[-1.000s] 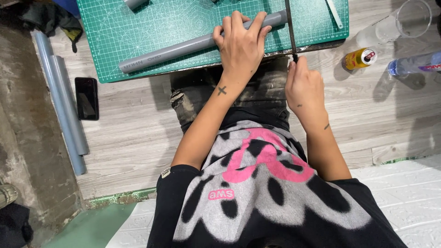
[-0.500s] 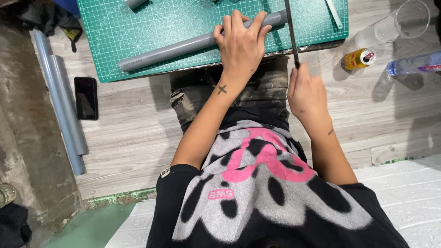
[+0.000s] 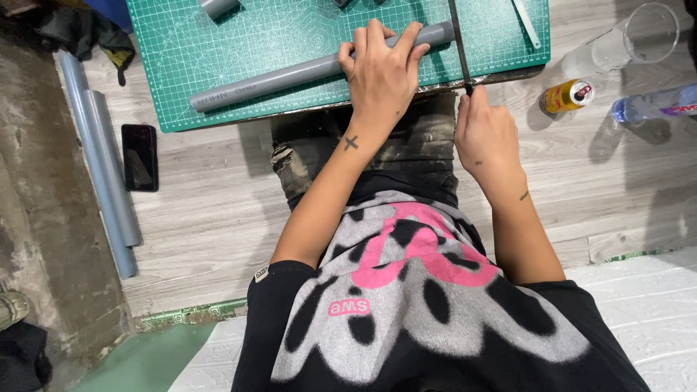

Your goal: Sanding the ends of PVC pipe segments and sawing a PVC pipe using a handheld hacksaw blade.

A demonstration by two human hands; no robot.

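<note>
Lying slantwise across the green cutting mat point(image 3: 239, 43), the grey plastic pipe point(image 3: 290, 75) is long, smooth and matt, its left end nearer the mat's near edge and its right end farther off, with faint dark print along the left stretch. The left hand point(image 3: 381, 72) presses down over it near the right end, fingers spread and curled over the top, pinning it to the mat. Just right of that hand a thin dark saw blade point(image 3: 457, 36) crosses the pipe's right end, running from the far edge toward the person. The right hand point(image 3: 485, 134) is closed in a fist around the near end of the blade, by the mat's near edge.

A short grey pipe offcut point(image 3: 218, 6) lies at the far edge of the mat, and a slim pale strip point(image 3: 526, 22) lies on the mat's right side.

On the wooden floor point(image 3: 203, 218) to the right stands a small yellow can point(image 3: 566, 96) with a red band near its top, seen from above. Beyond it is a clear drinking glass point(image 3: 639, 36), and at the right edge a clear plastic bottle point(image 3: 653, 105) lies on its side, its label blue with a red patch. To the left, a black phone point(image 3: 140, 157) lies face up beside two long grey pipes point(image 3: 105, 167) running near to far.
</note>
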